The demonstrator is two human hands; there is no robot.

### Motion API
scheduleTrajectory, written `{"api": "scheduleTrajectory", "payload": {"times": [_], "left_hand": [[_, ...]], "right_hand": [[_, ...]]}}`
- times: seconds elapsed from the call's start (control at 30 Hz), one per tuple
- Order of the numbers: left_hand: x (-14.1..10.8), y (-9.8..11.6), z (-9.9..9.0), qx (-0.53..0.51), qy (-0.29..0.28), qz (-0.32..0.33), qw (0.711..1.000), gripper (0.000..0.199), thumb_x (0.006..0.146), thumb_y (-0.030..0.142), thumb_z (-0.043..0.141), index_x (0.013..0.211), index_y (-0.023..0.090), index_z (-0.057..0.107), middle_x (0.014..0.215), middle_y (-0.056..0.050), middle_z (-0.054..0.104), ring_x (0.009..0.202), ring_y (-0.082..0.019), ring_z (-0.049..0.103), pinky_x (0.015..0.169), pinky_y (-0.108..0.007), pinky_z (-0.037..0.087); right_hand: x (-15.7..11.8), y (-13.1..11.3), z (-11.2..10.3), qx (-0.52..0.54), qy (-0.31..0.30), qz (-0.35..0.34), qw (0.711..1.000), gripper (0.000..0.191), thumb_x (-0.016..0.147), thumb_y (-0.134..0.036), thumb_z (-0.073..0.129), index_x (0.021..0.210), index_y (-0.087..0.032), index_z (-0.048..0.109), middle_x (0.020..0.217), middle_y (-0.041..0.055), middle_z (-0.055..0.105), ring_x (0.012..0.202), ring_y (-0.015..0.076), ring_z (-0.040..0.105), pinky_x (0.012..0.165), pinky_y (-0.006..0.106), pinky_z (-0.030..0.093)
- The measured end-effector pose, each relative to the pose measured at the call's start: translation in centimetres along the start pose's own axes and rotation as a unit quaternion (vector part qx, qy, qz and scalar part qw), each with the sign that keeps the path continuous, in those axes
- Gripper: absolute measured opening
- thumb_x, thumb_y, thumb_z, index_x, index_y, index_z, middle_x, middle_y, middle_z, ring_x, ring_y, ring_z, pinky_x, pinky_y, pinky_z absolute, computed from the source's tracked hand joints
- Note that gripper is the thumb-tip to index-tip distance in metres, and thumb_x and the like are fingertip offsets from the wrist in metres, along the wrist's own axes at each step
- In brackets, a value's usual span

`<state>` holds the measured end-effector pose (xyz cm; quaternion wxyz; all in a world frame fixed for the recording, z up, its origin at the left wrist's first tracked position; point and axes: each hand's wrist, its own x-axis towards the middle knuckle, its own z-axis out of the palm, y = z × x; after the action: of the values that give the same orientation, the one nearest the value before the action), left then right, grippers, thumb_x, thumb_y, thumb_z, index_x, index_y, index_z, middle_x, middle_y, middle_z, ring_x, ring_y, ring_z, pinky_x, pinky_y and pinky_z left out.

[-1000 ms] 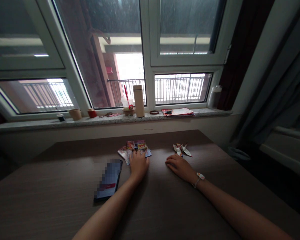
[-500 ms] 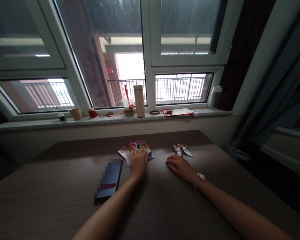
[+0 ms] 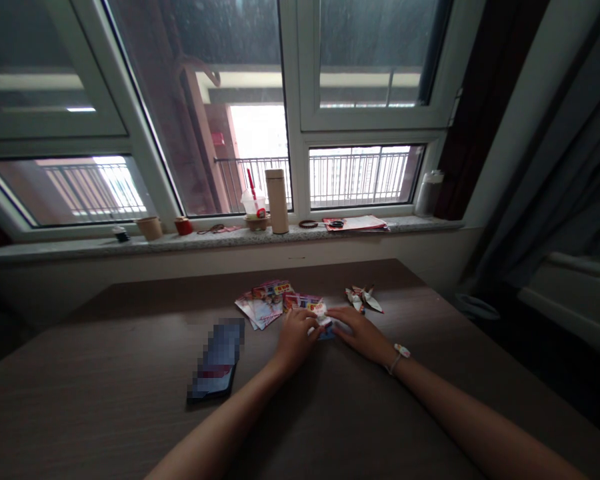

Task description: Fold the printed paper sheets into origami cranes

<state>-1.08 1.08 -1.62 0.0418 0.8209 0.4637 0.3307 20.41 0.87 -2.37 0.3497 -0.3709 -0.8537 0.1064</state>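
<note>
A small colourful printed paper sheet (image 3: pixel 304 301) lies under both of my hands on the dark table. My left hand (image 3: pixel 297 340) is closed on its lower left part, fingers curled over it. At the sheet's right edge, my right hand (image 3: pixel 361 335) holds it between thumb and fingers, partly covering that side. Left of it spreads a fanned stack of similar printed sheets (image 3: pixel 264 305), close to the held one. Folded paper pieces (image 3: pixel 364 298) with pointed tips rest just beyond my right hand.
A phone (image 3: pixel 215 363), blurred in part, lies left of my left forearm on the brown table (image 3: pixel 105 373). Along the windowsill (image 3: pixel 205 241) stand a beige flask (image 3: pixel 277 202), a plastic cup with a red straw (image 3: pixel 254 202), a paper cup (image 3: pixel 150 228) and a flat paper pile (image 3: pixel 357 224).
My left hand has slid one printed sheet off the stack, rightward and nearer to me. My right hand has shifted slightly and now meets the sheet's right edge.
</note>
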Motion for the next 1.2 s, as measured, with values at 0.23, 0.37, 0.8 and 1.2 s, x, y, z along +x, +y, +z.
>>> {"api": "scheduleTrajectory", "payload": {"times": [0.23, 0.37, 0.8, 1.2], "left_hand": [[0.2, -1.1, -0.2, -0.041, -0.011, -0.033, 0.999, 0.010, 0.082, 0.027, 0.070, 0.076, 0.021, 0.075, 0.105, -0.007, 0.071, 0.105, -0.024, 0.061, 0.096, -0.039, 0.046], [0.1, -1.3, -0.3, 0.021, 0.001, -0.019, 1.000, 0.021, 0.077, 0.034, 0.075, 0.093, 0.021, 0.075, 0.119, -0.010, 0.065, 0.120, -0.029, 0.054, 0.105, -0.046, 0.042], [-0.7, -0.7, -0.5, 0.134, -0.102, -0.080, 0.982, 0.065, 0.092, 0.045, 0.053, 0.150, 0.023, 0.034, 0.163, -0.015, 0.016, 0.149, -0.035, 0.017, 0.117, -0.050, 0.026], [-0.5, -0.4, -2.0, 0.224, -0.149, -0.111, 0.957, 0.065, 0.097, 0.054, 0.038, 0.149, 0.016, 0.037, 0.150, -0.018, 0.044, 0.143, -0.035, 0.034, 0.116, -0.066, 0.008]], "right_hand": [[0.2, -0.1, 0.1, -0.010, -0.030, -0.012, 0.999, 0.013, 0.090, -0.023, 0.062, 0.098, -0.023, 0.073, 0.114, 0.0059, 0.072, 0.110, 0.0205, 0.064, 0.100, 0.038, 0.049], [0.2, -0.3, 0.1, -0.018, -0.021, 0.008, 1.000, 0.012, 0.090, -0.021, 0.060, 0.092, -0.021, 0.072, 0.111, 0.0073, 0.073, 0.107, 0.0211, 0.065, 0.099, 0.037, 0.049], [0.1, -0.9, -0.8, -0.038, -0.001, 0.043, 0.998, 0.014, 0.076, -0.007, 0.055, 0.078, -0.020, 0.060, 0.114, 0.0091, 0.069, 0.109, 0.0226, 0.061, 0.097, 0.038, 0.048], [0.0, -0.9, -0.9, -0.032, -0.026, 0.082, 0.996, 0.029, 0.074, -0.010, 0.053, 0.099, -0.017, 0.065, 0.103, 0.0095, 0.070, 0.096, 0.0227, 0.065, 0.090, 0.037, 0.050]]}}
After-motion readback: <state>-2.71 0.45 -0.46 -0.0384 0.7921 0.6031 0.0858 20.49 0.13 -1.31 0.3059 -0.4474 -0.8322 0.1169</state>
